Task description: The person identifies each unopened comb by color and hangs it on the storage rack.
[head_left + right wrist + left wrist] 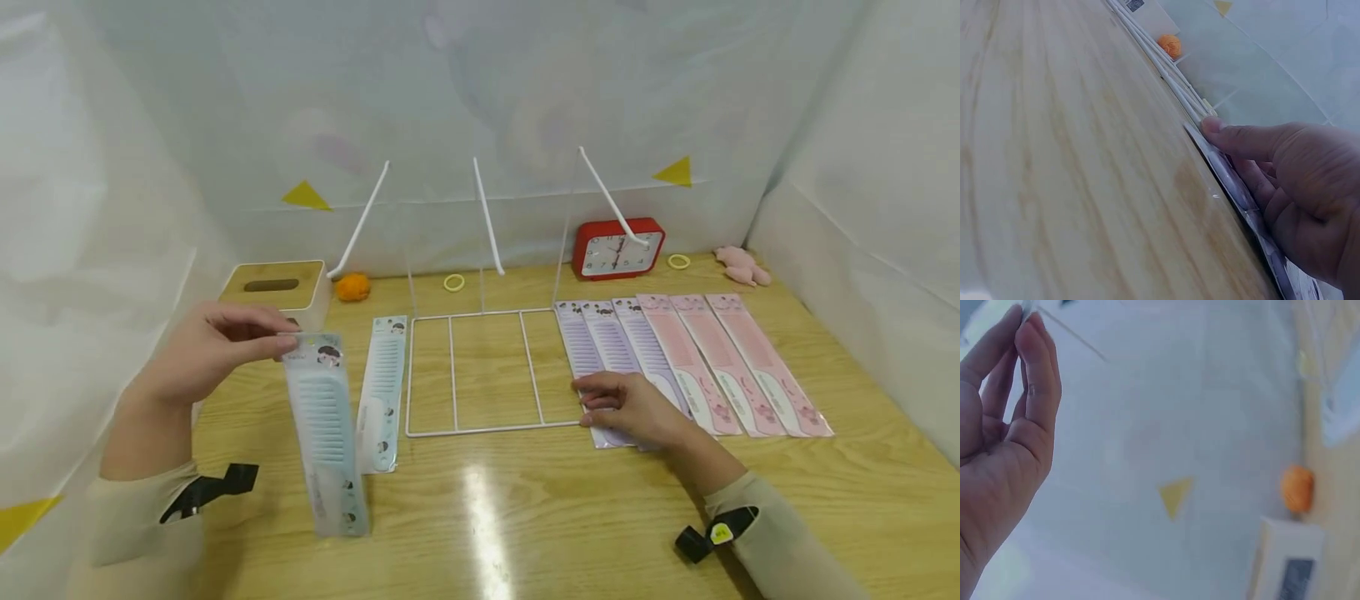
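Observation:
A light-blue comb in a clear sleeve [324, 433] hangs upright from my left hand [202, 354], which pinches its top edge between thumb and fingers. Another light-blue packaged comb [383, 392] lies flat just behind it, left of the white wire rack [480, 431]. At the rack's right front corner is my right hand [633, 408], low over the lower end of the purple packaged combs [577, 337]. Its thumb tip [1211, 125] meets the end of the white wires in the right wrist view. I cannot tell whether it grips the rack or only touches it.
Three pink packaged combs [712, 367] lie at the right beside the purple ones. Three white prongs [487, 217] of the rack jut forward above its base. Along the back stand a tissue box [272, 275], an orange ball [352, 287], a red clock [618, 248] and a pink toy [741, 265].

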A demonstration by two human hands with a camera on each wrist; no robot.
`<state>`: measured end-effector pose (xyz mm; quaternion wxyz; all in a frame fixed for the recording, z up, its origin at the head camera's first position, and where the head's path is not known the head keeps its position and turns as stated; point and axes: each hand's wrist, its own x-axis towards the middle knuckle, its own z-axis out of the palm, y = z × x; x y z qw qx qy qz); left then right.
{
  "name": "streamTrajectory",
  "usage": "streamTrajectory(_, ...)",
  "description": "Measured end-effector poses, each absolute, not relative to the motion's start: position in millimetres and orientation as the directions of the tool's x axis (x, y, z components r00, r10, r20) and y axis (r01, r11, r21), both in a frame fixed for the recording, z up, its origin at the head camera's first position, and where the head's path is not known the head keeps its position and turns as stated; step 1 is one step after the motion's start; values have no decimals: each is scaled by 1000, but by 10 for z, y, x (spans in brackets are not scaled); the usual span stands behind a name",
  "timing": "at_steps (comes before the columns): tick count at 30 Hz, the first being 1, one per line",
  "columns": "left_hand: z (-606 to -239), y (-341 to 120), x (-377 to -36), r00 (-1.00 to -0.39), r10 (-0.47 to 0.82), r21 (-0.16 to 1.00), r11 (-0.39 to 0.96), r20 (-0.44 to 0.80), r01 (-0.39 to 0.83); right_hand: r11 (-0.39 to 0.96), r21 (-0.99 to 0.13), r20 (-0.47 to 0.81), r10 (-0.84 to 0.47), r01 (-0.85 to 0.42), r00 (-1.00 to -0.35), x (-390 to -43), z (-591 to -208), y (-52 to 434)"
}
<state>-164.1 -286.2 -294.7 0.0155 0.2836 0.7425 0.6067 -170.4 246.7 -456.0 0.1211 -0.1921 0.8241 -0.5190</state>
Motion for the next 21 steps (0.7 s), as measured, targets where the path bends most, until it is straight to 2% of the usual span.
streamTrajectory(2, -2819, -2755, -1543, -800, 449, 895, -1, 398, 445, 385, -903, -2, -445, -189, -895, -1707, -4568, 2470)
streamTrajectory(5, -2658, -2582, -1444, -778, 383, 859, -91, 497, 504, 378, -906, -2, -450, -189, -893, -1706, -4577, 2479)
streamTrajectory(7, -2559, -2478, -1420, -789, 312, 844, -94, 529, 529, 375, -907, 1, -452, -191, -892, -1703, -4582, 2489)
streamTrajectory(11, -2397, -2337, -1464, -834, 196, 854, -35, 516, 520, 384, -900, 8, -455, -205, -890, -1705, -4580, 2492)
streamTrajectory(17, -2322, -2273, -1552, -837, 185, 856, -73, 515, 511, 402, -889, 6, -466, -218, -885, -1711, -4557, 2475)
streamTrajectory(21, -2333, -2248, -1568, -841, 179, 858, -38, 511, 513, 423, -875, 14, -466, -237, -885, -1705, -4543, 2488)
